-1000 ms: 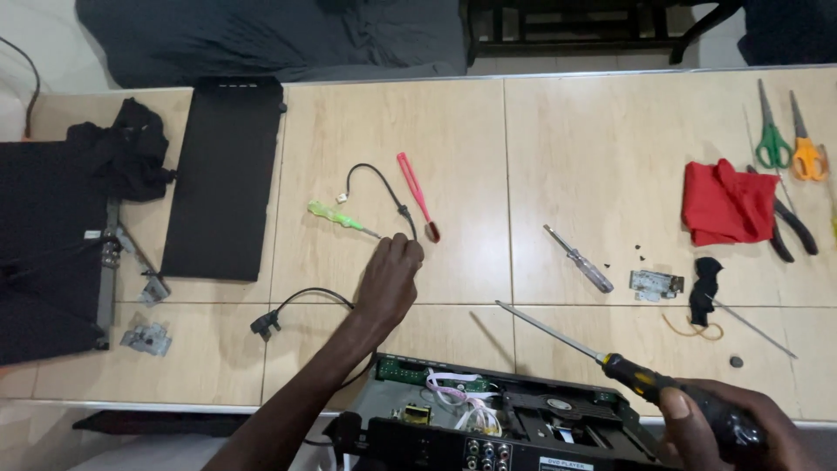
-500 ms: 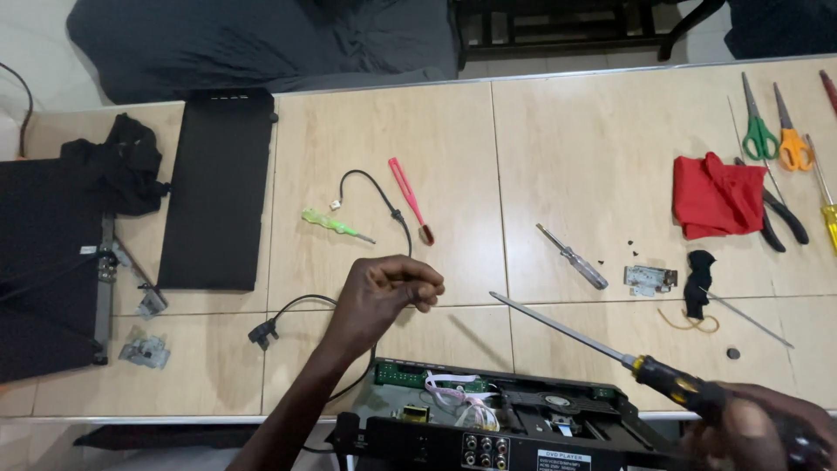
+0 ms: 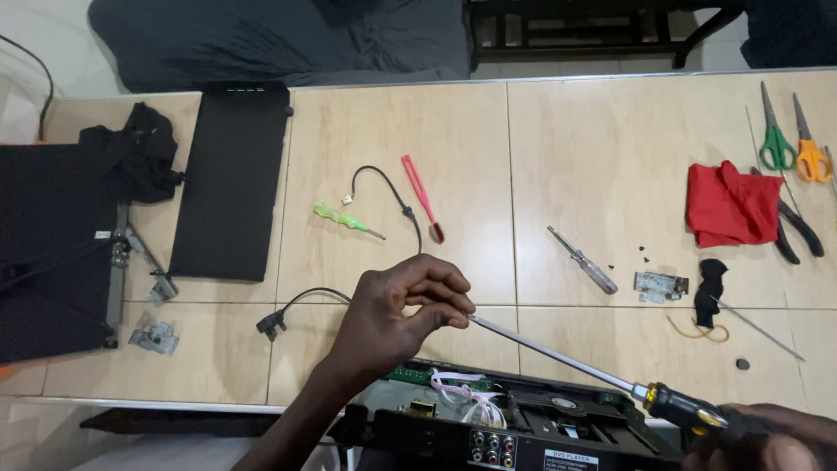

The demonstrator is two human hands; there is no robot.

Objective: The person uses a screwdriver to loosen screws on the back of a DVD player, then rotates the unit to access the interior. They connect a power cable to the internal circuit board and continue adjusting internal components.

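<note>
Two hands share one tool: our right hand (image 3: 767, 436), at the lower right edge, has its fingers wrapped tight round the black-and-yellow handle of the long screwdriver (image 3: 567, 358), while our left hand (image 3: 397, 310) pinches the bare tip of its shaft between thumb and curled fingertips. The shaft runs slantwise between them, hanging over the front edge of the tiled table (image 3: 453, 131) and above the opened disc player (image 3: 514, 423), whose green board, white ribbon cable and rear sockets show just below.

We judge this as a moment of readying the tool. The tip is held or checked at the fingers and is not set into any screw. Whether something small sits on the tip we cannot tell; the fingers hide it.

The next move, as we read it, calls for guiding the tip down into the open chassis with the left hand steadying and the right hand turning, taking care not to snag the ribbon cable.

Lying apart on the table are a small green screwdriver (image 3: 347, 220), a red pry tool (image 3: 422, 197), a clear-handled screwdriver (image 3: 582, 260), a red cloth (image 3: 731, 205) and a black cover panel (image 3: 231, 179), none of them touched.
</note>
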